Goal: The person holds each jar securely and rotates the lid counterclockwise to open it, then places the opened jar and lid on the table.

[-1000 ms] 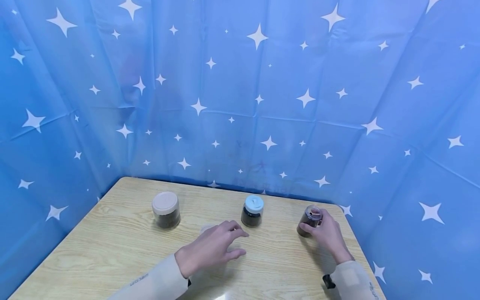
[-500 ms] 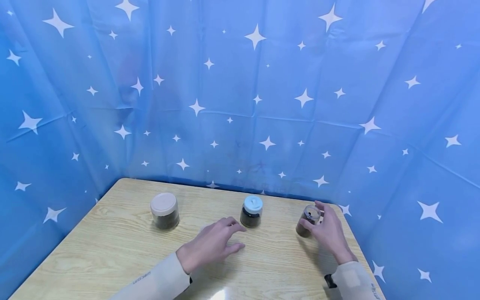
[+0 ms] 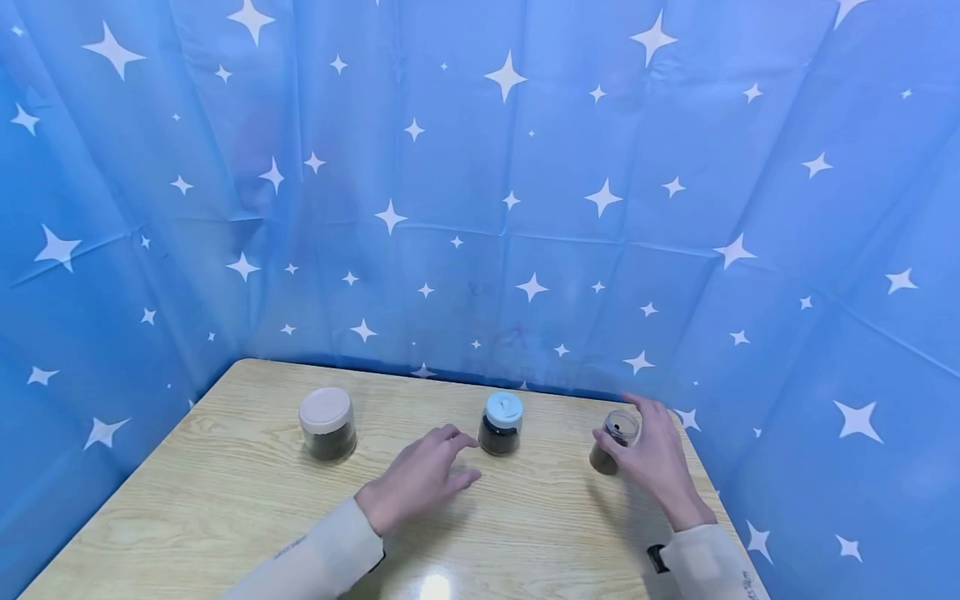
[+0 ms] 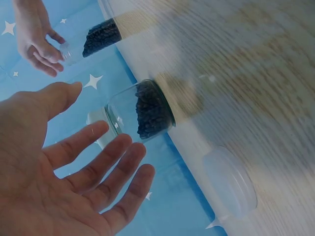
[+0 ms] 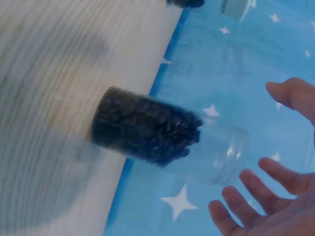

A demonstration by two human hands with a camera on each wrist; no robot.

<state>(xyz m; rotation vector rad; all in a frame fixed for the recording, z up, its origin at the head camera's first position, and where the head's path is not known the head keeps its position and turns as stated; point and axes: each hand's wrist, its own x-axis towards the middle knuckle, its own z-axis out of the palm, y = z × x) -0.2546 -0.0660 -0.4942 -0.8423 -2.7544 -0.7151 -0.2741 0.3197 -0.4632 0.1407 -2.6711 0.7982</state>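
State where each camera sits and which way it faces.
Head: worn on the head, facing forward and down at the table; left hand, right hand and sleeves show.
Left wrist: worn there, facing the blue-lidded jar and loose lid; both hands show.
Right wrist: worn there, facing the open jar; right hand shows.
Both wrist views show the open jar.

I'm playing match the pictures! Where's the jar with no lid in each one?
Head: the open jar is low, right of centre.
Left wrist: the open jar is near the upper left, sideways.
Right wrist: the open jar is in the middle, sideways.
Shared landmark: the right hand, near the jar's mouth.
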